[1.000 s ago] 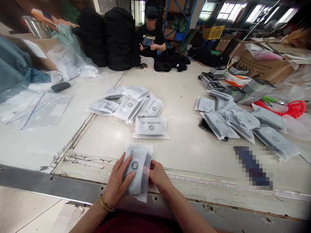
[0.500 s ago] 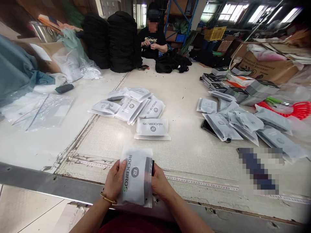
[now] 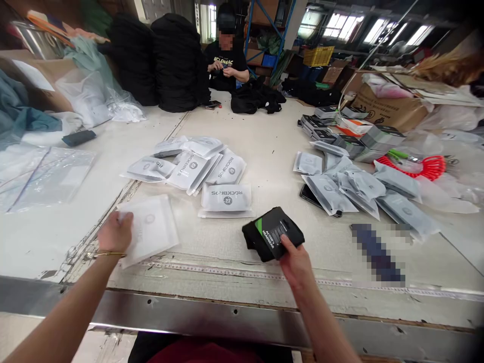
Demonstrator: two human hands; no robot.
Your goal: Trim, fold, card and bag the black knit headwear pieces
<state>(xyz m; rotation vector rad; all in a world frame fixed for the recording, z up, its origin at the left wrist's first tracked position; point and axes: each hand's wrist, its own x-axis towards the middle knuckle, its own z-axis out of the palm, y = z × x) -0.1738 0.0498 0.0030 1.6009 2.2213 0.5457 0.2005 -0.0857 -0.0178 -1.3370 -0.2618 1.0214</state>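
The left hand lay open on the light, slippery frosted bag, while the right hand grasped the soft folded black cloth item at its lower edge.

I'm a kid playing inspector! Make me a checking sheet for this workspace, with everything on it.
Surface: white work table, a measuring tape along its near edge.
Job's things: grey ROCKBROS pouches in two loose piles; clear bag; black packet with a green-cornered label.
Clutter: phone under the right pile, red coil, grey boxes.
Grips: left grip touches the clear bag; right grip is on the black packet.
Cables: thin white cord behind the boxes.
Surroundings: seated co-worker, tall black stacks, blue shelving.
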